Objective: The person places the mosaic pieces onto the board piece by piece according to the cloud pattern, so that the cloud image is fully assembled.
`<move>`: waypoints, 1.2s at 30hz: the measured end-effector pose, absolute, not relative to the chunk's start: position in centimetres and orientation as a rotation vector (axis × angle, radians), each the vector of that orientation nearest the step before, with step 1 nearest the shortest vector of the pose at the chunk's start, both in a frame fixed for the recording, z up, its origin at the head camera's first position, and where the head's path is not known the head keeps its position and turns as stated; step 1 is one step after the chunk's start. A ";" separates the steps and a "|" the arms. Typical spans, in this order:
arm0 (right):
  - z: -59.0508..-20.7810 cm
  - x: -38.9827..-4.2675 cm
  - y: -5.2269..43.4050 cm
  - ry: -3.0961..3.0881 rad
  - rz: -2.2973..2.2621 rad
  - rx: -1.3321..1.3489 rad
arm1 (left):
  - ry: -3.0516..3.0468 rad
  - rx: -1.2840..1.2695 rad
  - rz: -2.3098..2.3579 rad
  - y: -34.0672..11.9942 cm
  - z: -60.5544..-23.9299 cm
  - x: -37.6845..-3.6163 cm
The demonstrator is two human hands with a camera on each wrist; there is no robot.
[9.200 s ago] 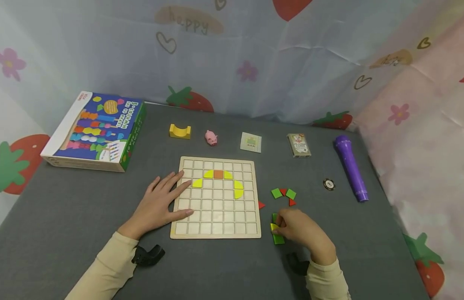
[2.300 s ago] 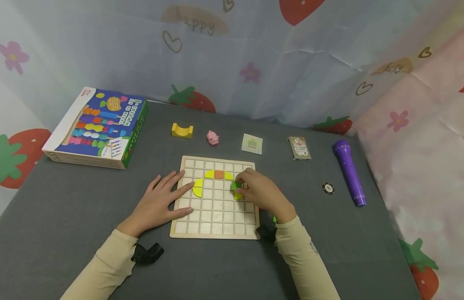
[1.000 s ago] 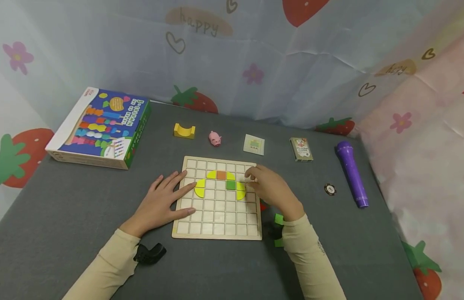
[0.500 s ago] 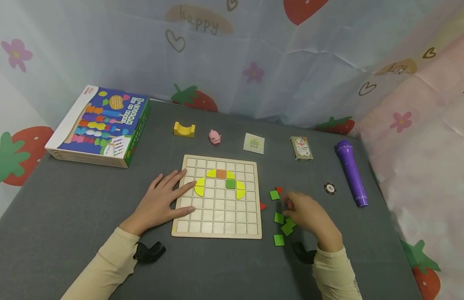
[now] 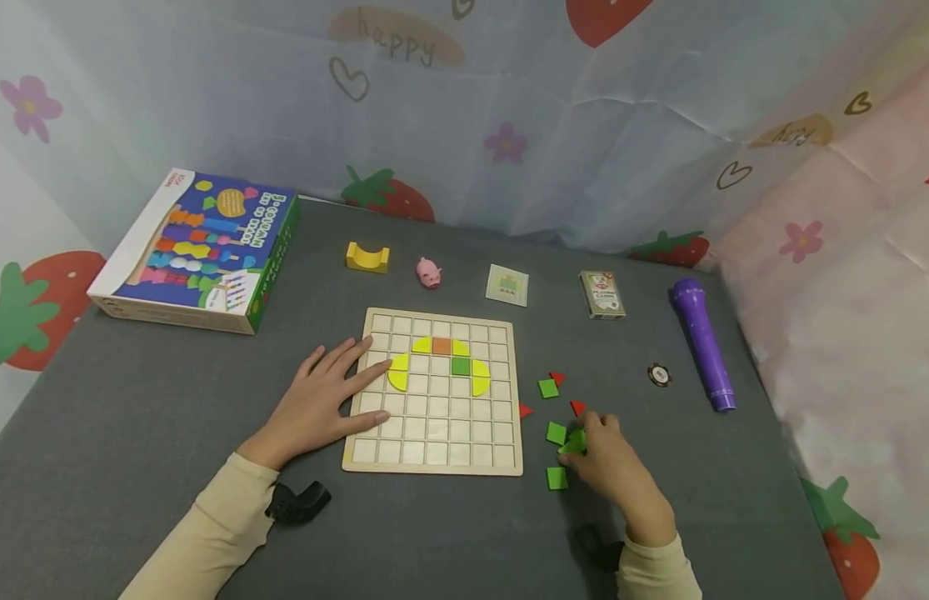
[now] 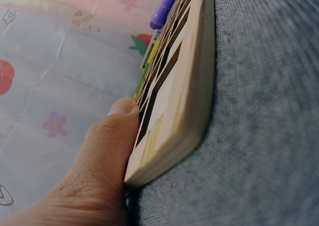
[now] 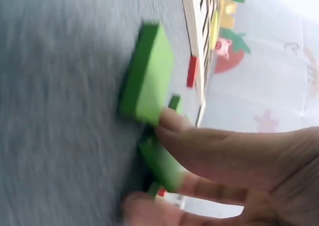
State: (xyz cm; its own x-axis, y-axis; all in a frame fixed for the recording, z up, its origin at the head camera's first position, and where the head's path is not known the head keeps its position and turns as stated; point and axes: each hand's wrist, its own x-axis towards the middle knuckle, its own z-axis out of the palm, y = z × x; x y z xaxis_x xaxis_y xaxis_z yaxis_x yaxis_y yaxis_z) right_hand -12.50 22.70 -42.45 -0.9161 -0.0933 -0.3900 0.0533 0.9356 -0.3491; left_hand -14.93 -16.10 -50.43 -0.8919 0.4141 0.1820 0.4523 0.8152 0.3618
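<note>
A wooden grid board (image 5: 437,429) lies on the grey cloth, bearing yellow quarter-round tiles (image 5: 480,377), an orange square tile (image 5: 441,346) and a green square tile (image 5: 461,366). Spread flat, my left hand (image 5: 314,408) rests on the board's left edge; its thumb (image 6: 117,121) lies on the rim in the left wrist view. Right of the board, my right hand (image 5: 614,467) pinches a tilted green square tile (image 5: 574,442) between thumb and fingers. Beside it lie green tiles (image 5: 557,478) and red triangle tiles (image 5: 578,407). The right wrist view is blurred.
Behind the board stand a yellow arch block (image 5: 367,258), a pink toy pig (image 5: 429,272), a pattern card (image 5: 506,285) and a playing-card box (image 5: 602,294). A game box (image 5: 197,254) is at far left. A round chip (image 5: 659,374) and a purple microphone (image 5: 702,343) lie at right.
A green tile was set on the board and released. My right hand then moved right and toward me to the loose tiles and took up another green one. My left hand stayed put.
</note>
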 end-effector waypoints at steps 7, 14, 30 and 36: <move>-43.0 -12.7 21.3 2.743 -0.571 -0.090 | -2.896 -0.704 -0.617 -16.0 -50.6 -14.8; -43.4 -13.6 20.8 2.785 -0.604 -0.170 | -2.897 -0.707 -0.623 -15.9 -50.8 -14.7; -43.7 -12.8 21.2 2.886 -0.570 -0.236 | -2.895 -0.704 -0.608 -16.1 -50.6 -15.1; -43.2 -12.6 20.9 2.907 -0.521 -0.292 | -2.896 -0.712 -0.625 -16.1 -50.5 -15.0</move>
